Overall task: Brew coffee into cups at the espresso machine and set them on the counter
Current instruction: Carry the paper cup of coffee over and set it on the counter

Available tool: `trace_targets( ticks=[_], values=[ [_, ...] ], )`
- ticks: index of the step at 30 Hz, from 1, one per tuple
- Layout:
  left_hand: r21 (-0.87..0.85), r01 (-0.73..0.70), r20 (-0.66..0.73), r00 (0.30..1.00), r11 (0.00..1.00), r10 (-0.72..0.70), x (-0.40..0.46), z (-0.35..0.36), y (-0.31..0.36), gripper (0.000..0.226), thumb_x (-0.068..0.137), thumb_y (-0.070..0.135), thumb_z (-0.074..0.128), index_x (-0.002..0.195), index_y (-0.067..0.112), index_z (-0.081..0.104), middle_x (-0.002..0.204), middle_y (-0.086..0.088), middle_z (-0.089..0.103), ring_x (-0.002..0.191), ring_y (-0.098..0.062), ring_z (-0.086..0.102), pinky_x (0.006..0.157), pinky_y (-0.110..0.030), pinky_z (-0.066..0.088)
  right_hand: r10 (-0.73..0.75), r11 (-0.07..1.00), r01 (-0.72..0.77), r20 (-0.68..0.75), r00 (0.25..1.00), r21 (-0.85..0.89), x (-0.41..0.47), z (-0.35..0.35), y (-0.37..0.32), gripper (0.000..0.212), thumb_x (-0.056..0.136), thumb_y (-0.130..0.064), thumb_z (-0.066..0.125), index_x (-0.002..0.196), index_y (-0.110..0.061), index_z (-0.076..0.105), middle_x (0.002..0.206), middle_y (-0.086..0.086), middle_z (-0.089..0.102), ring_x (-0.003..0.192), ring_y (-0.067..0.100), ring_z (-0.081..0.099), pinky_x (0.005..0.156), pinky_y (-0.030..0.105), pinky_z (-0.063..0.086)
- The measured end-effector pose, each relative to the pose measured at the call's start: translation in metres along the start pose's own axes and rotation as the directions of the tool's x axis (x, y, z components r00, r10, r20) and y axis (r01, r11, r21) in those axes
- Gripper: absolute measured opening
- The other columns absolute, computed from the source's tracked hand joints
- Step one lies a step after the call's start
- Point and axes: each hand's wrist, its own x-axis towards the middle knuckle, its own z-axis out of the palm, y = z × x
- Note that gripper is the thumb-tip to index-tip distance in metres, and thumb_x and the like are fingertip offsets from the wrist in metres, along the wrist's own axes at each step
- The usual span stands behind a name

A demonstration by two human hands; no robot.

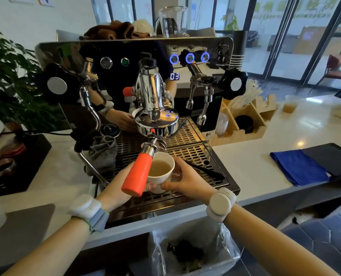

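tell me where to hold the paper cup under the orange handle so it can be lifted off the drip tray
Hold the paper cup around its side wall, low down, coming from the right and front. It stands upright and nearly full of pale coffee, so keep away from the rim. The orange handle crosses its left side, so that side is crowded. The right hand already wraps the right wall; the left hand steadies the base.

White counter: espresso machine centre, folded blue cloth right, wooden organiser, filled cup behind, black tray left.
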Motion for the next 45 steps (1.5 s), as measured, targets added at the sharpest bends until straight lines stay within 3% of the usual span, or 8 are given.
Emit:
trace_targets(
  ticks=[5,8,14,17,26,34,39,45],
  values=[
    [0.113,0.02,-0.015,1.0,0.993,-0.018,-0.001,-0.013,-0.003,0.08,0.045,0.068,0.084,0.117,0.047,0.054,0.11,0.026,0.066,0.104,0.011,0.059,0.085,-0.013,0.044,-0.008,1.0,0.009,-0.024,1.0,0.016,-0.006,0.003,-0.01,0.076,0.069,-0.024,0.082,0.133,-0.027,0.041,0.123,-0.014,0.057,0.116,0.002,0.054,0.1,0.028,0.045],
    [0.12,-0.011,0.006,1.0,0.993,0.01,-0.004,-0.015,-0.005,0.084,0.051,0.062,0.086,0.126,0.042,0.053,0.118,0.021,0.066,0.111,0.001,0.06,0.095,-0.031,0.047,-0.016,0.999,0.018,-0.043,0.999,0.038,-0.014,0.006,-0.014,0.076,0.069,-0.023,0.082,0.133,-0.027,0.041,0.123,-0.011,0.058,0.117,0.006,0.054,0.101,0.032,0.046],
    [0.03,-0.037,0.048,0.998,0.999,0.036,-0.02,0.006,0.003,0.07,0.047,0.053,0.09,0.11,0.054,0.062,0.112,0.024,0.068,0.107,0.004,0.062,0.085,-0.016,0.049,-0.001,0.998,0.006,-0.092,0.996,0.057,-0.046,0.005,-0.009,0.068,0.072,-0.03,0.079,0.127,-0.04,0.04,0.12,-0.022,0.056,0.113,-0.005,0.053,0.09,0.017,0.048],
    [-0.014,-0.05,0.035,0.998,0.999,0.05,-0.024,0.023,0.006,0.07,0.052,0.043,0.09,0.115,0.04,0.06,0.115,0.018,0.069,0.11,0.001,0.061,0.094,-0.024,0.046,-0.009,0.999,0.014,-0.112,0.994,0.041,-0.062,-0.005,-0.006,0.071,0.072,-0.033,0.079,0.13,-0.041,0.038,0.125,-0.019,0.054,0.118,-0.001,0.051,0.099,0.024,0.046],
    [0.025,-0.118,0.088,0.989,0.993,0.116,-0.009,0.101,0.055,0.066,0.052,0.036,0.084,0.112,0.038,0.057,0.107,0.017,0.071,0.105,0.005,0.06,0.082,-0.007,0.044,-0.009,0.997,0.021,-0.164,0.986,0.069,-0.116,-0.075,0.008,0.067,0.075,-0.027,0.078,0.125,-0.046,0.038,0.129,-0.013,0.052,0.122,0.008,0.05,0.103,0.035,0.046],
    [0.002,-0.133,0.095,0.987,0.991,0.132,0.028,0.199,0.099,0.076,0.048,0.043,0.079,0.119,0.037,0.051,0.114,0.02,0.061,0.107,0.006,0.054,0.086,-0.014,0.041,0.033,0.996,-0.02,-0.148,0.988,0.089,-0.145,-0.177,0.052,0.069,0.077,-0.025,0.077,0.127,-0.044,0.034,0.124,-0.027,0.045,0.113,-0.018,0.045,0.085,-0.001,0.04],
    [-0.03,-0.152,0.136,0.979,0.988,0.155,0.061,0.266,0.121,0.062,0.057,0.032,0.079,0.111,0.04,0.051,0.111,0.014,0.064,0.097,0.009,0.061,0.068,-0.01,0.051,0.027,0.998,-0.013,-0.224,0.974,0.064,-0.159,-0.242,0.079,0.072,0.073,-0.032,0.079,0.131,-0.041,0.035,0.128,-0.023,0.048,0.118,-0.01,0.048,0.088,0.004,0.043],
    [-0.065,-0.16,0.189,0.967,0.985,0.169,0.102,0.331,0.137,0.063,0.061,0.028,0.078,0.118,0.033,0.051,0.116,0.016,0.062,0.1,0.009,0.06,0.074,-0.008,0.051,0.062,0.996,-0.039,-0.315,0.947,0.077,-0.171,-0.307,0.111,0.071,0.07,-0.034,0.08,0.125,-0.041,0.036,0.128,-0.017,0.051,0.119,0.005,0.053,0.092,0.016,0.049]
  ],
)
